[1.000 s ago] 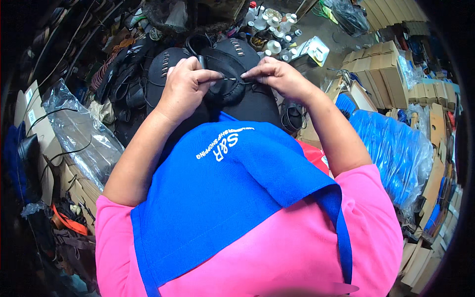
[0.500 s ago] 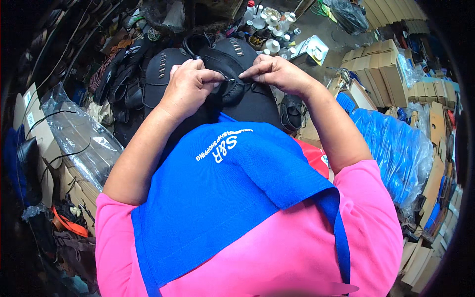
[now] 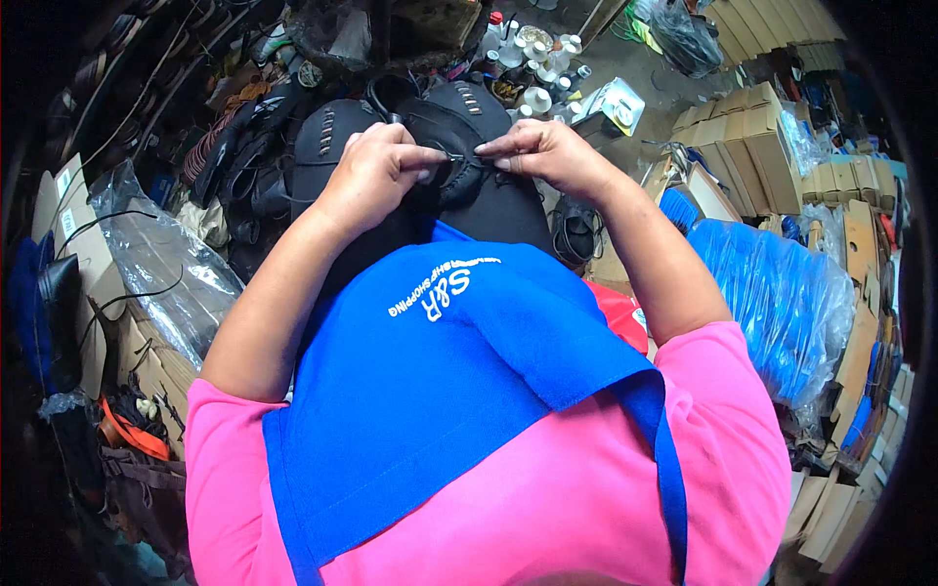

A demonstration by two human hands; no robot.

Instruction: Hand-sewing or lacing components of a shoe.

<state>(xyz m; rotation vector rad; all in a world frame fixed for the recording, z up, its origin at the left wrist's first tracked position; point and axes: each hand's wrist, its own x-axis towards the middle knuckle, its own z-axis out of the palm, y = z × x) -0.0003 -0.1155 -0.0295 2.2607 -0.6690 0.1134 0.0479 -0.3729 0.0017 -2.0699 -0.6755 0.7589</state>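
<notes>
Across my lap, on the black-clad knees, lies a black shoe-like piece (image 3: 457,182) with a curved, stitched-looking edge and a loop at its far end. My left hand (image 3: 383,171) is over its left side, thumb and forefinger pinched together, with the forefinger pointing right. My right hand (image 3: 549,156) faces it from the right, its fingertips pinched close to the same spot. A narrow gap separates the two sets of fingertips. What each pinch holds is too small and dark to make out. A blue apron (image 3: 410,361) covers my front.
White-capped bottles (image 3: 536,99) crowd the floor ahead. Cardboard boxes (image 3: 733,142) and a plastic-wrapped blue bundle (image 3: 772,303) are at the right. Black shoes (image 3: 256,186) pile up at the left, beside clear plastic sheeting (image 3: 166,264). Another black shoe (image 3: 576,230) sits right of my knee.
The small silvery glint between my fingertips no longer shows. My left forefinger is straighter, and my right fingers are more extended. Both hands stay at the black piece.
</notes>
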